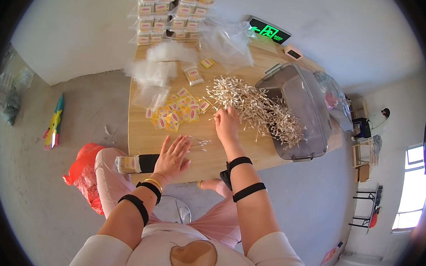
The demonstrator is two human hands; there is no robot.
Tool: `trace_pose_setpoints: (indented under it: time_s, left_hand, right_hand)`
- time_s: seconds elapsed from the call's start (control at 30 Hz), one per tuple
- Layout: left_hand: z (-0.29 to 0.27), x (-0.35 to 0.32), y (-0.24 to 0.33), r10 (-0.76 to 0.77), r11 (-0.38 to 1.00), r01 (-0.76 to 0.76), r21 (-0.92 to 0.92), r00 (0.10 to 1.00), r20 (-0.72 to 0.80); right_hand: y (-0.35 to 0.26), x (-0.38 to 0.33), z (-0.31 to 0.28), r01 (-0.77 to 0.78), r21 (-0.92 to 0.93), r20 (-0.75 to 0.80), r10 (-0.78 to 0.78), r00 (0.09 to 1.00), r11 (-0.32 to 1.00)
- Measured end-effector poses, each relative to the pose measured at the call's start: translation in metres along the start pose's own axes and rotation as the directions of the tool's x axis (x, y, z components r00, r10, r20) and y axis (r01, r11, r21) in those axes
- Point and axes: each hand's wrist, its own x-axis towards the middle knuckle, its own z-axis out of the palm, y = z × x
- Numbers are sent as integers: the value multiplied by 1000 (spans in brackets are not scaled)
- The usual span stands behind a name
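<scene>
While the left hand (172, 159) lies spread left of the swab pile (245, 100), the right hand (228, 125), grip unclear, apparently picks at its edge, needing a light pinch.

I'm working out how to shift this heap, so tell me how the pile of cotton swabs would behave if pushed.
The pile of cotton swabs would probably spread rather than slide as one, since the sticks lie loose and crossed. Each swab is likely light, being so thin. Strays might roll on the flat wooden table, as their sticks look round.
</scene>
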Motion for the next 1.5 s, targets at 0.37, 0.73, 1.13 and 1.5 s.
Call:
trace_pose_setpoints:
  time_s: [0.37,0.73,1.13,1.5]
  left_hand:
    - [-2,0,2,6,1000,-6,9,1000,-23]
    - [0,0,-1,3,1000,-3,7,1000,-10]
    - [0,-1,-1,0,1000,-1,-20,999,-35]
    - [1,-1,0,-11,1000,11,9,1000,-14]
  right_hand:
    - [-12,-49,-5,97,79,127,-107,986,992]
    - [1,11,-15,69,-90,39,-65,997,994]
    - [-18,10,-14,162,61,42,-165,985,985]
    - [-19,38,-2,186,-34,37,-185,982,982]
